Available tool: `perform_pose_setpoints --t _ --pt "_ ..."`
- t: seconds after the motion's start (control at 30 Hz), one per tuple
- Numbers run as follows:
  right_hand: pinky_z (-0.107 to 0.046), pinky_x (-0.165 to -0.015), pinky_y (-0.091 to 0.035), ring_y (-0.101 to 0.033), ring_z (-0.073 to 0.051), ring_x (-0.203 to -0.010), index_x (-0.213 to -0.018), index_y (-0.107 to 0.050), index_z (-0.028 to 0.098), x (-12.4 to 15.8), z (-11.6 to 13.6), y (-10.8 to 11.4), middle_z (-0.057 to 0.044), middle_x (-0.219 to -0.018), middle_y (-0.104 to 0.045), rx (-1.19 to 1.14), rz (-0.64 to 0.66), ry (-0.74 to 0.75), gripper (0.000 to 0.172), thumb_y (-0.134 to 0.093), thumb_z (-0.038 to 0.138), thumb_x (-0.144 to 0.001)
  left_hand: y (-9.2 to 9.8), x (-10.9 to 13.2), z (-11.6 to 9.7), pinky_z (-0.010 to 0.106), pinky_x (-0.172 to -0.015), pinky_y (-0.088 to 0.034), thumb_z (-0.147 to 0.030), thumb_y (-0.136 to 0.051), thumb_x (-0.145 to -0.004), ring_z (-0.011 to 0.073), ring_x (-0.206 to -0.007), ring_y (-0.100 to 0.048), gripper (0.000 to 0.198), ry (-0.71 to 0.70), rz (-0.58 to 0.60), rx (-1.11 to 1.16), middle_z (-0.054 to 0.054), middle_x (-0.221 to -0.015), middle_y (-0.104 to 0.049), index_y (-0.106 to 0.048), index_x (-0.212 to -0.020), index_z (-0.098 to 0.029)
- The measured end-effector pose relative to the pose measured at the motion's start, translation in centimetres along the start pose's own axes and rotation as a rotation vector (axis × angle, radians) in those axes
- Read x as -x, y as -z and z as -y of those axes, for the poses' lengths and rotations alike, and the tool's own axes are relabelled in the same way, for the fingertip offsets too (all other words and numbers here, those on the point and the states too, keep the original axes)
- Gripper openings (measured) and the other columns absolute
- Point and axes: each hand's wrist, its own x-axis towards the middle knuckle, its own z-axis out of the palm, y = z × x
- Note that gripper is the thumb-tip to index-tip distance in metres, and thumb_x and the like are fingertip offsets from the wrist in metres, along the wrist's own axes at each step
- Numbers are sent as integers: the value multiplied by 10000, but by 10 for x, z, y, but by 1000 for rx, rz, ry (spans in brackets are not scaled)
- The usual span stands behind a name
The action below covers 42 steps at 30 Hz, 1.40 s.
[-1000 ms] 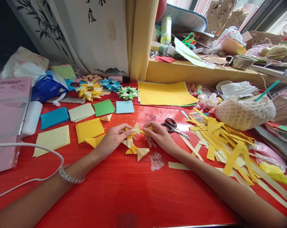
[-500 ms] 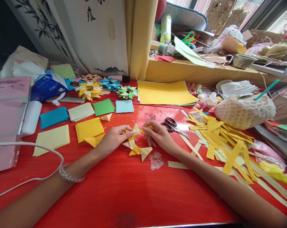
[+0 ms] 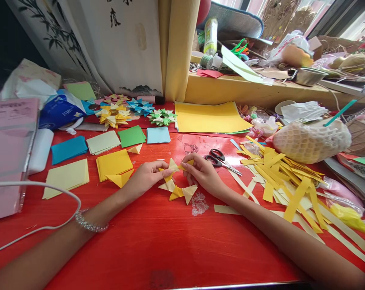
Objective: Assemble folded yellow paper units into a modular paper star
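Between my hands is a curved chain of folded paper triangles (image 3: 176,193), yellow and cream in turn, its lower end hanging just above or resting on the table. My left hand (image 3: 149,174) pinches the chain near its upper end between thumb and fingers. Opposite it, my right hand (image 3: 200,171) is closed on a small yellow folded paper piece (image 3: 186,164), which meets the cream triangle at the chain's top. Whether the two pieces interlock there, I cannot tell. Left of my hands lie a yellow folded triangle (image 3: 120,178) and a small cream triangle (image 3: 136,149).
Scissors (image 3: 221,161) lie just beyond my right hand. Paper strips (image 3: 279,177) heap up on the right. Stacks of cut paper, including a yellow stack (image 3: 114,164), stand at left. Finished folded-paper stars (image 3: 112,116) sit at the back. A white cable (image 3: 58,187) crosses my left forearm's side.
The chain's lower part has swung slightly to the right. My hands keep their grips and have barely moved.
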Motion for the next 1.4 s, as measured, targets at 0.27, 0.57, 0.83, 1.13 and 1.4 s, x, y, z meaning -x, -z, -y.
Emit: perform_pose_setpoints --t 0.27,0.57,0.83,1.13,1.4 --pt "-154 -411 -342 -452 -39 -424 -874 -423 162 3 6 -1 29 -626 -495 143 1 58 147 -414 308 -868 0 4 -8 148 -537 -349 -463 -536 -748 68 -584 -462 320 -17 25 60 -7 -711 -596 -590 -804 -153" --pt "-153 -408 -338 -436 -36 -418 -866 -421 158 4 8 -3 32 -617 -482 135 -6 28 139 -411 297 -866 0 3 -4 161 -483 -263 -529 -510 -738 54 -536 -375 406 -13 41 -100 -28 -583 -459 -577 -702 -131" --pt "-142 -414 -319 -411 -28 -432 -853 -435 151 5 9 -3 31 -597 -475 144 4 24 146 -428 296 -860 -1 7 -10 166 -490 -252 -538 -486 -750 50 -532 -351 406 -10 -3 -118 -36 -569 -452 -613 -717 -155" --pt "-146 -369 -276 -364 -31 -385 -903 -383 187 9 10 -14 47 -594 -450 3 -1 -84 180 -407 362 -868 -1 4 -5 175 -488 -242 -532 -472 -757 57 -535 -347 426 -32 28 -156 -32 -567 -403 -552 -672 -123" --pt "-140 -349 -254 -334 -29 -372 -904 -343 199 8 7 -16 61 -587 -427 -95 8 -94 201 -421 379 -860 -3 4 -4 177 -484 -240 -528 -468 -757 64 -534 -344 425 -42 21 -142 -27 -566 -398 -563 -676 -121"
